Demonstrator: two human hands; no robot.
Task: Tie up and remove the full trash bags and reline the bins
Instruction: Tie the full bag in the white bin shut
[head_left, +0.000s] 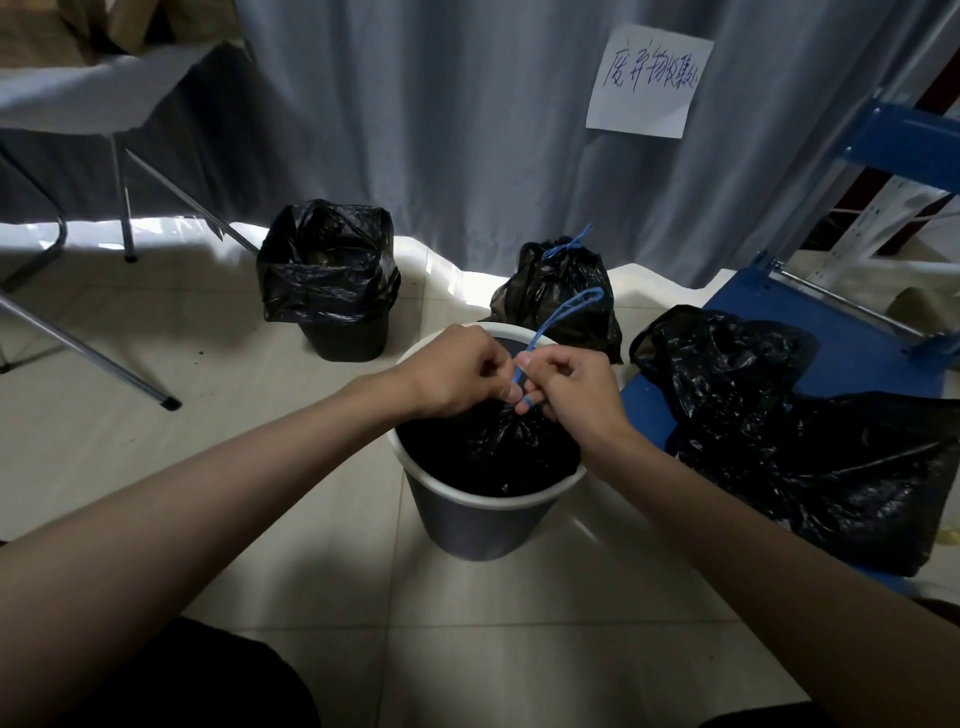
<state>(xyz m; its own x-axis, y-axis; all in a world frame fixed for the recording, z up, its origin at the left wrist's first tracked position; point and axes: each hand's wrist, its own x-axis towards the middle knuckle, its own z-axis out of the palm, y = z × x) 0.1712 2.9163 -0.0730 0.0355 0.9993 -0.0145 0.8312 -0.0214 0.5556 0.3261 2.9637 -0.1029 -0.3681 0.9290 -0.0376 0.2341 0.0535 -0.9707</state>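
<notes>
A grey bin with a white rim (470, 525) stands on the floor in front of me, holding a full black trash bag (498, 449) gathered at its neck. My left hand (457, 376) and my right hand (569, 387) meet above the neck, both pinching the bag's blue drawstring (563, 314), whose loop sticks up to the right. Behind this bin sits a tied black bag (558, 296) with a blue knot on top. A second bin, lined with an open black bag (327, 275), stands farther back on the left.
Loose black bags (789, 441) lie spread on a blue platform (810, 322) at the right. A folding table's metal legs (88, 348) cross the left floor. Grey curtain (467, 130) with a handwritten paper sign (649, 80) hangs behind. Blue shelving (914, 140) stands at far right.
</notes>
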